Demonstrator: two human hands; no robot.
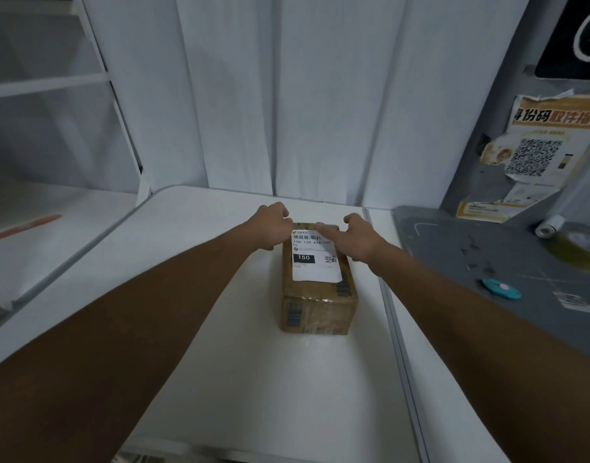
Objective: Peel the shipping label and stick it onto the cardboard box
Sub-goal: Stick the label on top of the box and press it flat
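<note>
A small brown cardboard box (318, 305) wrapped in clear tape sits on the white table (220, 362). A white shipping label (315, 262) with a barcode, "150" and a QR code lies flat on its top. My left hand (273, 223) rests curled at the box's far left corner, touching the label's top edge. My right hand (350, 233) lies over the far right corner, its thumb pressing on the label's upper right part. Neither hand grips anything loose.
White curtains hang behind the table. A grey counter (487, 262) to the right holds a teal disc (500, 288), a small label roll (550, 226) and a tape roll (584, 243). Posters with a QR code (534, 155) hang above. White shelves (46, 85) stand to the left.
</note>
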